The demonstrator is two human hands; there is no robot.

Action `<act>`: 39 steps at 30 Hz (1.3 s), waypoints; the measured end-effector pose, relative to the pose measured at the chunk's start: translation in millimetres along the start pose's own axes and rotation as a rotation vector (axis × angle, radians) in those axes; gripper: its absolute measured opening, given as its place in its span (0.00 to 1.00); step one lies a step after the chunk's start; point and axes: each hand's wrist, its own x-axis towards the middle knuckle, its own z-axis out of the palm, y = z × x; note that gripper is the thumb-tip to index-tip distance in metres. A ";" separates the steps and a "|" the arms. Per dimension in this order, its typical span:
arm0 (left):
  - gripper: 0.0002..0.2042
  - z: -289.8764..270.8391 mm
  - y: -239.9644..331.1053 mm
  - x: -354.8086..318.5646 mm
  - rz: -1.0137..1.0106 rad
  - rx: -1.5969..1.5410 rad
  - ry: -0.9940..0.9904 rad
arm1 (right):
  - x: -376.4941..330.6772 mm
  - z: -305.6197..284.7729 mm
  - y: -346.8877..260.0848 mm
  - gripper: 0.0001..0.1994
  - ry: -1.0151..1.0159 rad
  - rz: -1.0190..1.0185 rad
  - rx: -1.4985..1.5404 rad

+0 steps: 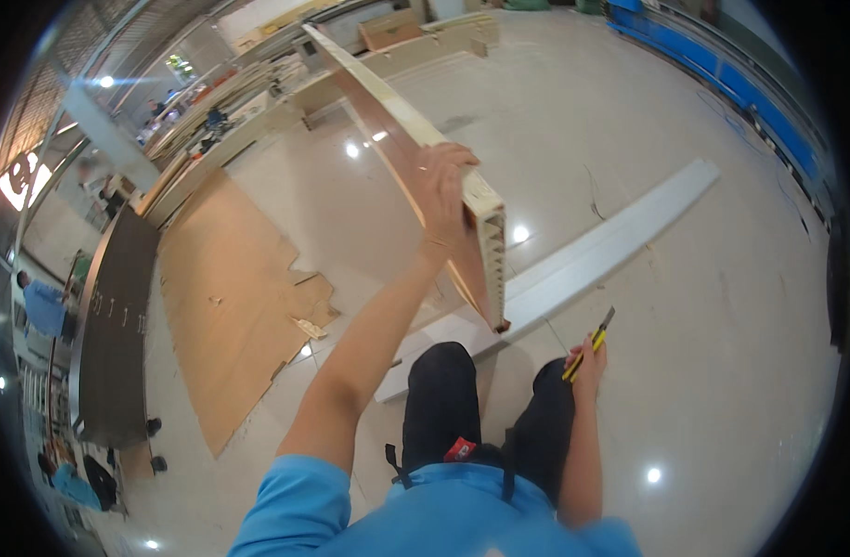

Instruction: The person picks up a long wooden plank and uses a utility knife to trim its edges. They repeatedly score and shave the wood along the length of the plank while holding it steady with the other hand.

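The left hand (443,190) is closed around the near end of a long, pale wooden plank with a brown face (402,139), held raised and tilted above the glossy floor (703,306). The right hand (584,360) grips a yellow-and-black utility knife (592,342), low beside the knee. A long white board (583,260) lies on the floor below the plank, and flat brown cardboard sheets (230,306) lie further left.
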 end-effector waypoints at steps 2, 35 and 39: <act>0.24 0.7 -1.9 0.1 0.021 0.009 0.009 | 4.7 -3.6 3.8 0.11 0.086 0.074 0.081; 0.26 -1.7 3.3 2.0 -0.029 -0.033 -0.021 | 15.7 -1.0 12.5 0.13 0.096 0.085 0.181; 0.26 -1.5 2.4 1.9 -0.030 -0.026 -0.022 | 14.3 0.0 10.8 0.13 0.109 0.100 0.181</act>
